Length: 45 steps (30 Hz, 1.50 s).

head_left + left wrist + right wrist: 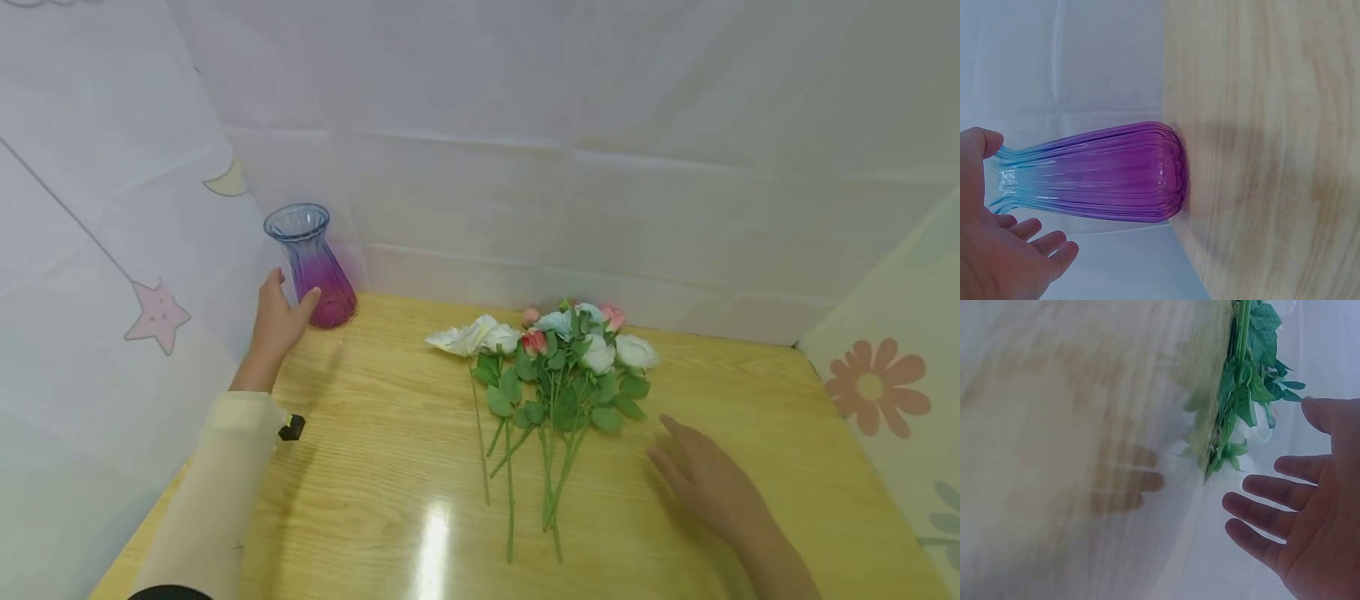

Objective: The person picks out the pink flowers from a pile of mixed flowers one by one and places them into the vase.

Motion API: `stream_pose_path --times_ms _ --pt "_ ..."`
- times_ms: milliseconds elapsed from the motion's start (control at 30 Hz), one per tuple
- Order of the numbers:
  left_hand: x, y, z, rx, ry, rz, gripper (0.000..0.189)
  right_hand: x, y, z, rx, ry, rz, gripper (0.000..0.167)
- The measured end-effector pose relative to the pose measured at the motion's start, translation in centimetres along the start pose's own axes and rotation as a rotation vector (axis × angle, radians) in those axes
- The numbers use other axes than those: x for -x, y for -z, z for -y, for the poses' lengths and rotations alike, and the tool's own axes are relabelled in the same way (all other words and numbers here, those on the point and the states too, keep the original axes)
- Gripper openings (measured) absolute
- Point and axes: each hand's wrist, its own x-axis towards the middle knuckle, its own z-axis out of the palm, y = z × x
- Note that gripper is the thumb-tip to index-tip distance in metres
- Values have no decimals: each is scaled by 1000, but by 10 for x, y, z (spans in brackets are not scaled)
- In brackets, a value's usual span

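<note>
While the left hand (281,327) sits at the vase (322,275) with thumb and fingers spread, gripping nothing, the step in hand reads as getting hold of the vase. It stands upright at the back-left of the tabletop (367,450), blue at the rim, fading to purple at the base. Left wrist view puts thumb and fingers by the neck; can't tell if they touch it. Next move, my read: curl the left fingers round the neck or body and keep it level so it doesn't tip. Container check: 1 vase, nothing visible inside through the glass wall. The flowers (607,418) lie bunched toward the back of the tabletop, white, pale blue and pink-red, with stems (511,500) pointing at the person; overlap hides the exact count. The right hand (708,483) is just right of the bunch, fingers extended, holding nothing.
</note>
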Motion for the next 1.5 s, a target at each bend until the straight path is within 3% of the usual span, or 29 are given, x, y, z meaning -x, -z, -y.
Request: stream_pose_path --times_ms 200,367,867,1167,1500 --pt "-16 0 -3 16 8 -21 87 -1 -3 9 4 9 -2 63" --pt "-26 0 -4 22 55 -34 90 -1 -7 14 14 9 1 63" --pt "-50 -10 -11 80 106 -99 90 -6 -15 33 9 84 -27 57" --pt "-60 -11 -5 113 151 -96 98 -6 -21 39 30 107 -45 56" --pt "-70 -18 2 159 139 -122 88 -9 -24 54 33 139 -15 50"
